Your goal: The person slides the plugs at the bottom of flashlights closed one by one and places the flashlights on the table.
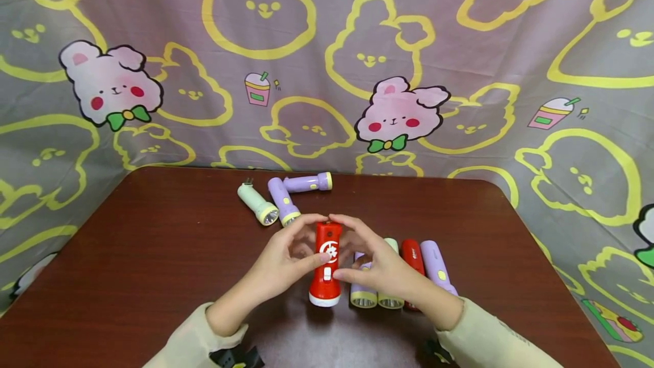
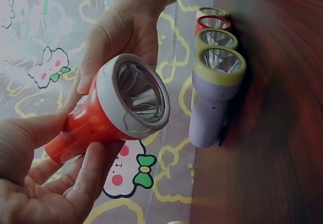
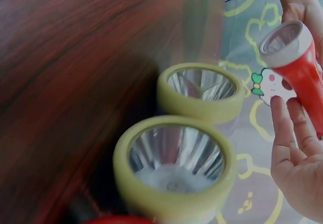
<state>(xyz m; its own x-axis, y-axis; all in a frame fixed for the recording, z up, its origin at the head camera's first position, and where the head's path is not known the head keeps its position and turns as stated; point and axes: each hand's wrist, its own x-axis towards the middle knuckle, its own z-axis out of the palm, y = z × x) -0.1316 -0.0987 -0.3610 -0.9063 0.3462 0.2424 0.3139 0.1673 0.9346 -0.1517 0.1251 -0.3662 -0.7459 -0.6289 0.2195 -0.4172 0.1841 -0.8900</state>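
Note:
Both hands hold a red flashlight (image 1: 323,288) with a white rim and a white switch, lens end toward the wearer, above the table. My left hand (image 1: 276,263) grips it from the left, thumb across the white printed emblem and fingertips at the tail. From the other side my right hand (image 1: 388,268) holds it, thumb beside the switch and fingers reaching the tail. In the left wrist view the clear lens and reflector (image 2: 141,90) of the flashlight show. The right wrist view catches the red body (image 3: 305,77) between the hands.
A row of flashlights stands partly behind the right forearm: purple (image 1: 361,295), pale green (image 1: 391,297), red (image 1: 413,257) and purple (image 1: 436,263). Farther back on the brown table (image 1: 153,254) lie a mint flashlight (image 1: 252,197) and two purple ones (image 1: 280,195). A patterned curtain (image 1: 306,61) hangs behind.

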